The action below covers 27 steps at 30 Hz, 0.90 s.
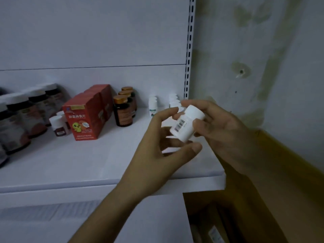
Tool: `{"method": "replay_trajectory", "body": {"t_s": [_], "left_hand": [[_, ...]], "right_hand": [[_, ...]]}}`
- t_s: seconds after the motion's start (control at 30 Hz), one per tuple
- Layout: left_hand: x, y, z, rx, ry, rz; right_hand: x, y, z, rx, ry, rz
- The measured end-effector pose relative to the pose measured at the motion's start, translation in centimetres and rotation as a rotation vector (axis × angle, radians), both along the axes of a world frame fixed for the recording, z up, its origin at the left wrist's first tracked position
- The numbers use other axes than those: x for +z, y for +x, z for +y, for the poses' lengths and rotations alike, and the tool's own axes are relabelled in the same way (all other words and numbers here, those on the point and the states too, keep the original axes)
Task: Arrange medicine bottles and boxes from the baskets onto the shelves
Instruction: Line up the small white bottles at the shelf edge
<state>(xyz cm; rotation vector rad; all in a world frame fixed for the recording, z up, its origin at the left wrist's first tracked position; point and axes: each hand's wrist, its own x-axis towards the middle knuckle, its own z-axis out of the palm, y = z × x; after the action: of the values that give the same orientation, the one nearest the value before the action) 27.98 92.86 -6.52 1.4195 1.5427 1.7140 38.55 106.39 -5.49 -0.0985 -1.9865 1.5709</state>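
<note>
White bottle (187,124): tilted, barcode up, above the right end of the shelf (105,155), fingers of left grip (157,146) and right grip (224,130) curled round it; step, likely orienting for placement; next, stand upright by rear white bottles (172,100).

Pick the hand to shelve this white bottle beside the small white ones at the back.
Right, probably. The right hand wraps the white bottle mid-body and sits nearest the small white bottles; the left hand only pinches its ends.
</note>
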Motion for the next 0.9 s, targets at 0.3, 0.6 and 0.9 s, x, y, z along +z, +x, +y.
{"method": "replay_trajectory", "body": {"t_s": [0.3,0.6,0.9], "left_hand": [[-0.3,1.9,1.6,0.334,0.249,0.113],[-0.2,0.9,0.2,0.243,0.251,0.087],[-1.2,-0.4,-0.6,0.478,0.295,0.418]], "right_hand": [[1.2,0.8,1.8,0.053,0.106,0.022],[1.6,0.2,1.6,0.126,0.166,0.05],[1.7,-0.5,0.4,0.029,0.194,0.008]]}}
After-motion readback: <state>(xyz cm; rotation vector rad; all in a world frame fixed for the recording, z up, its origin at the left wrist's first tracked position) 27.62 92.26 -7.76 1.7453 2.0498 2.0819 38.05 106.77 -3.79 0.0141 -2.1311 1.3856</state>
